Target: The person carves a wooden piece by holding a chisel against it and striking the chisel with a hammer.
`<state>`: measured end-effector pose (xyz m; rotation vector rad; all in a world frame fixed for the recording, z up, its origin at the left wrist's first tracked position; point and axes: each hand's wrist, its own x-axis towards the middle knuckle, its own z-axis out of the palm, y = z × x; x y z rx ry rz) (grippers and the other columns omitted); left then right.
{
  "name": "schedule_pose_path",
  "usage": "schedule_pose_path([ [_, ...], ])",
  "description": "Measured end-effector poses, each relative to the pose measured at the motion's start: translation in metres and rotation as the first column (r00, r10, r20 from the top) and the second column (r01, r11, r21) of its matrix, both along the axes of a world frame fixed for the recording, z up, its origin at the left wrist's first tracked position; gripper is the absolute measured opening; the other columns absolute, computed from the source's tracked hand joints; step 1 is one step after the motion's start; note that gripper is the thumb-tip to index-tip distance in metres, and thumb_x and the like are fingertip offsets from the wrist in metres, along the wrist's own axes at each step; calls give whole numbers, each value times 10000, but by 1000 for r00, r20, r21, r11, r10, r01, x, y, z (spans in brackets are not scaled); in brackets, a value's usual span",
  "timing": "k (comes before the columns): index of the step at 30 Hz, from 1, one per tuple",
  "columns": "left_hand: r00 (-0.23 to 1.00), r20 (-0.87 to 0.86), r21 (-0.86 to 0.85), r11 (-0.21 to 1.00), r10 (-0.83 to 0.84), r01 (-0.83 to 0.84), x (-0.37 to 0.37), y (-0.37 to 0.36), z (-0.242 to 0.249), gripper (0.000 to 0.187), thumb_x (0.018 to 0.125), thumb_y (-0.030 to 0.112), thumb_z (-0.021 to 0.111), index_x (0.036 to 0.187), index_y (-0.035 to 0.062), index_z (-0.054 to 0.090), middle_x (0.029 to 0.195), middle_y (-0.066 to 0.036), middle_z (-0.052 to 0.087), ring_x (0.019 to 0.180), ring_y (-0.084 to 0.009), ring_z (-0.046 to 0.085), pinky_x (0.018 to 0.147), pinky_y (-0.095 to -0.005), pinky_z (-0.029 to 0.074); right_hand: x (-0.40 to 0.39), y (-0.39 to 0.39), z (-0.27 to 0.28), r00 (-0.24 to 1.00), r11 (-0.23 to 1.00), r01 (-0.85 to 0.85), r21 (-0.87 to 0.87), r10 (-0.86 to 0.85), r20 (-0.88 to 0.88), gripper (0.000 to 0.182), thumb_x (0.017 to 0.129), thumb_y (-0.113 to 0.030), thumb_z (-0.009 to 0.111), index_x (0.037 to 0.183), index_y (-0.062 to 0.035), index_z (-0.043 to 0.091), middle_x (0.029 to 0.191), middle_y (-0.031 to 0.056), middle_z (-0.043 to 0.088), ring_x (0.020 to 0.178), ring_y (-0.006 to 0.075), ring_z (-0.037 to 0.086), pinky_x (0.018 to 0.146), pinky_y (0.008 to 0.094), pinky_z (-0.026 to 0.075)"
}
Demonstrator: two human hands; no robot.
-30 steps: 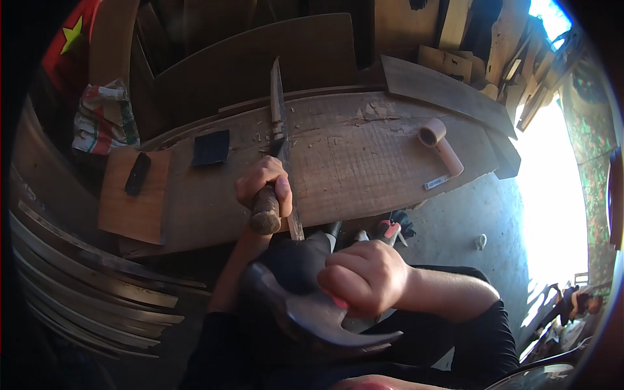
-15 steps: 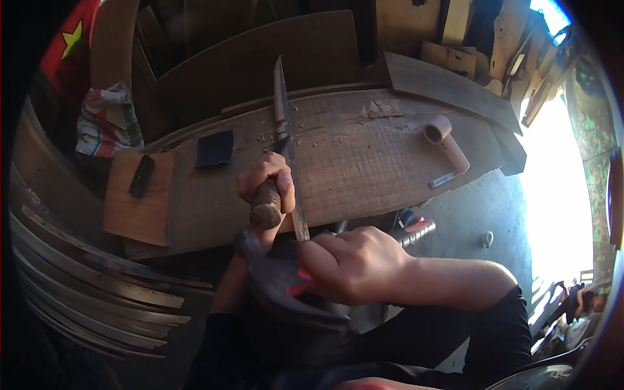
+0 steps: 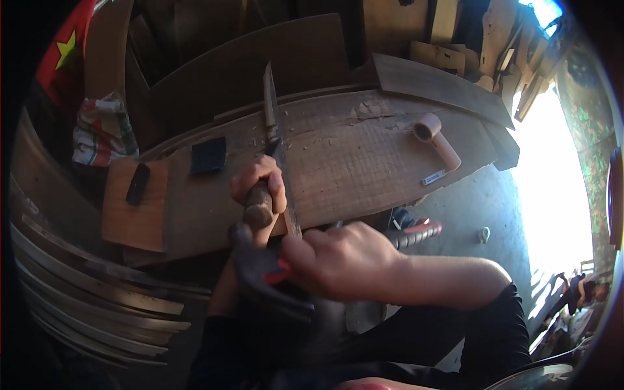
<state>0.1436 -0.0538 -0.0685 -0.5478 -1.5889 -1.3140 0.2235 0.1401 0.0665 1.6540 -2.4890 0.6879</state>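
My left hand (image 3: 258, 182) is wrapped round the wooden handle of a chisel (image 3: 258, 203), whose dark blade points away from me onto a long narrow wood strip (image 3: 269, 97). The strip lies across the wooden workbench (image 3: 351, 162), with small chips beside it. My right hand (image 3: 338, 260) is closed on a dark hammer (image 3: 263, 273) with red on its grip. The hammer is slightly blurred, its head just below the butt of the chisel handle. A gap between the two is hard to judge.
A pink tape dispenser (image 3: 443, 148) stands on the bench's right. At left are a dark cloth square (image 3: 208, 155) and a board (image 3: 117, 218) bearing a black block (image 3: 137, 184). Curved wood strips (image 3: 117, 296) lie lower left. A red-and-black handle (image 3: 419, 235) shows beyond my right hand.
My right hand and the hammer have shifted left and slightly up, nearer the chisel's butt. The bench scene has also shifted a little left in view. Both grips are unchanged.
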Motion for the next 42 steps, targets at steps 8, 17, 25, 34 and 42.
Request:
schedule_pose_path([
  [8,999,-47,9,1000,-22,22,5,2,1,140,800,40,606,707,21,504,582,-69,521,501,-193,537,536,-322,482,-17,-1,-14,995,995,8,-102,3,100,254,873,-269,663,799,-71,523,614,37,490,467,202,588,375,365,465],
  [17,1000,7,-215,976,20,-18,10,10,19,117,774,14,615,712,25,517,582,-63,518,488,-201,525,516,-325,464,-19,9,-19,997,996,65,62,-62,-53,217,791,-228,672,820,-52,549,645,45,542,492,195,595,387,349,476],
  [25,998,-61,-110,994,0,-7,9,10,11,131,750,20,615,668,39,515,566,-68,518,478,-216,544,493,-323,460,-1,29,-36,973,977,123,-175,-83,217,217,738,-182,710,811,-53,551,661,59,542,514,257,594,429,370,473],
  [34,995,-90,-159,985,46,-60,3,10,-4,123,690,39,622,650,50,507,554,-72,510,475,-228,552,479,-326,454,-4,40,-58,976,974,136,-181,-100,193,300,747,-204,726,925,-20,568,675,113,589,548,320,628,489,403,506],
  [42,994,-97,-156,986,45,-59,0,12,1,119,686,43,616,647,58,505,555,-68,510,475,-225,550,476,-322,449,8,40,-60,977,975,129,-179,-94,190,232,806,-167,699,883,-33,526,679,133,571,593,343,636,500,433,501],
])
